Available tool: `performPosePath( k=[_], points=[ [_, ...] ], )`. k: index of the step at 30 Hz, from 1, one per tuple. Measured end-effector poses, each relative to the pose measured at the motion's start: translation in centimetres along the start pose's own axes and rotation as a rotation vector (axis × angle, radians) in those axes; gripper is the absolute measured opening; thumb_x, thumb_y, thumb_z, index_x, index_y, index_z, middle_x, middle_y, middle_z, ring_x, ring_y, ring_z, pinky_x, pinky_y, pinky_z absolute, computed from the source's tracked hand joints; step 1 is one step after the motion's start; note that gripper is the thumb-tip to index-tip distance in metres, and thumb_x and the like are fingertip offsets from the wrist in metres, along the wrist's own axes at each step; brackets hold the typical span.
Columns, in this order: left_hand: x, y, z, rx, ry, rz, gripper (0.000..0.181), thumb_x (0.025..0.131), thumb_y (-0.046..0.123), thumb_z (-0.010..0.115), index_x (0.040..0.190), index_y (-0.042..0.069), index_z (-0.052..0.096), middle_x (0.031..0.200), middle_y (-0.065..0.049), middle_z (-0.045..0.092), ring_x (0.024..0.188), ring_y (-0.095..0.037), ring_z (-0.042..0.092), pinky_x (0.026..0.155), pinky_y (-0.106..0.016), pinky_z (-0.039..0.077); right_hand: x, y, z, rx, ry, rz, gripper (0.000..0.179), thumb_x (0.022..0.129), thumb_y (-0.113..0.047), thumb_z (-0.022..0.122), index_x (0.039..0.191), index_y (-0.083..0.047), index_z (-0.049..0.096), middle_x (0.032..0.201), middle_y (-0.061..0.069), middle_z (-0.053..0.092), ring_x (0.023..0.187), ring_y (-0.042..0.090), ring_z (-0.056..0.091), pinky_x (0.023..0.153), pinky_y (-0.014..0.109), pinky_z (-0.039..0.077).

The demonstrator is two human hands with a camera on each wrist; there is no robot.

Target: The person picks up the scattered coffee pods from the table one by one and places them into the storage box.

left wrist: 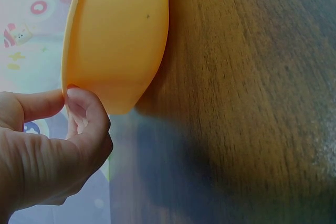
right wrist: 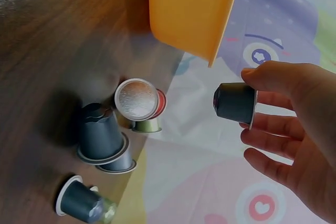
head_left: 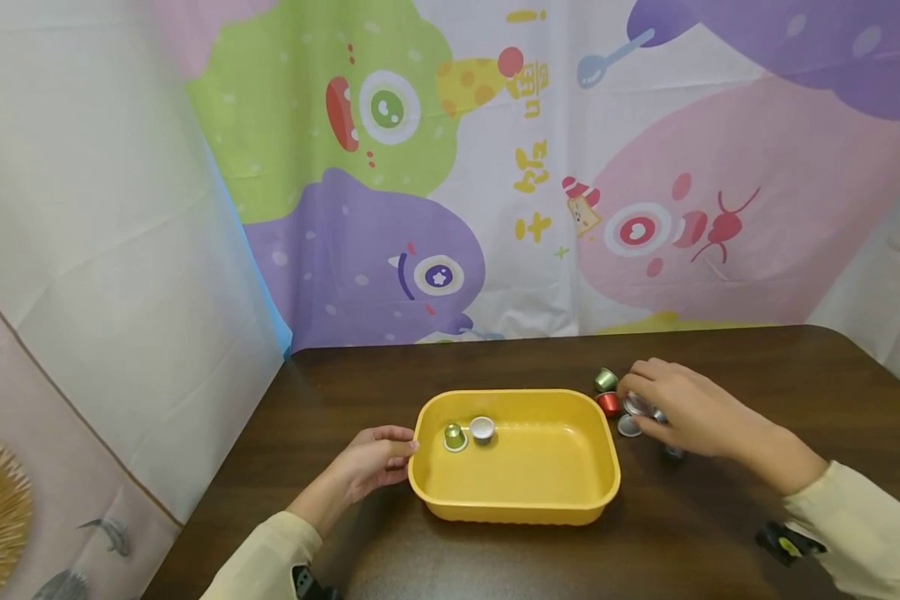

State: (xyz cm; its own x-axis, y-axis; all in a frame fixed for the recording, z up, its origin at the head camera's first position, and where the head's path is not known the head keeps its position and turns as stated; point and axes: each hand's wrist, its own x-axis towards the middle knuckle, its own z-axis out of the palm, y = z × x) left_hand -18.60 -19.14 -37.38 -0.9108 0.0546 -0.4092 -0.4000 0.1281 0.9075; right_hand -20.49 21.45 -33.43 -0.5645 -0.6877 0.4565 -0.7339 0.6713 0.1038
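Observation:
My left hand (head_left: 378, 462) pinches the left rim of a yellow plastic basin (head_left: 517, 512) between thumb and fingers, as the left wrist view also shows. Inside the basin, a green coffee capsule (head_left: 454, 435) stands on its lid, and beside it another capsule (head_left: 482, 430) shows its pale lid. To the right of the basin, my right hand (head_left: 690, 408) holds a dark coffee capsule (right wrist: 234, 102) by its rimmed end, above the table. Under and around that hand lie a red capsule (head_left: 608, 404), a green capsule (head_left: 605, 380) and a silver-lidded capsule (head_left: 630, 426).
More capsules lie to the basin's right: a large dark capsule (right wrist: 98, 135), a grey-blue capsule (right wrist: 119, 161) and a smaller dark capsule (right wrist: 79, 201). The dark wooden table (head_left: 360, 383) ends at a cartoon-printed curtain (head_left: 525, 275). White cloth (head_left: 120, 208) hangs on the left.

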Motion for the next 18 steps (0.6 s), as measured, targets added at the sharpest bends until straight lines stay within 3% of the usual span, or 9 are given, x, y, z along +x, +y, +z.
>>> performPosePath(
  k=[18],
  points=[
    [0.0, 0.0, -0.1, 0.0, -0.002, 0.006, 0.028, 0.094, 0.004, 0.058, 0.119, -0.007, 0.053, 0.083, -0.002, 0.059, 0.07, -0.01, 0.055, 0.068, -0.024, 0.053, 2.4, -0.8, -0.5, 0.025, -0.006, -0.072, 0.028, 0.072, -0.015, 0.085, 0.093, -0.015, 0.066, 0.085, -0.006, 0.058, 0.079, 0.009, 0.052, 0.071, 0.032, 0.049]
  ],
)
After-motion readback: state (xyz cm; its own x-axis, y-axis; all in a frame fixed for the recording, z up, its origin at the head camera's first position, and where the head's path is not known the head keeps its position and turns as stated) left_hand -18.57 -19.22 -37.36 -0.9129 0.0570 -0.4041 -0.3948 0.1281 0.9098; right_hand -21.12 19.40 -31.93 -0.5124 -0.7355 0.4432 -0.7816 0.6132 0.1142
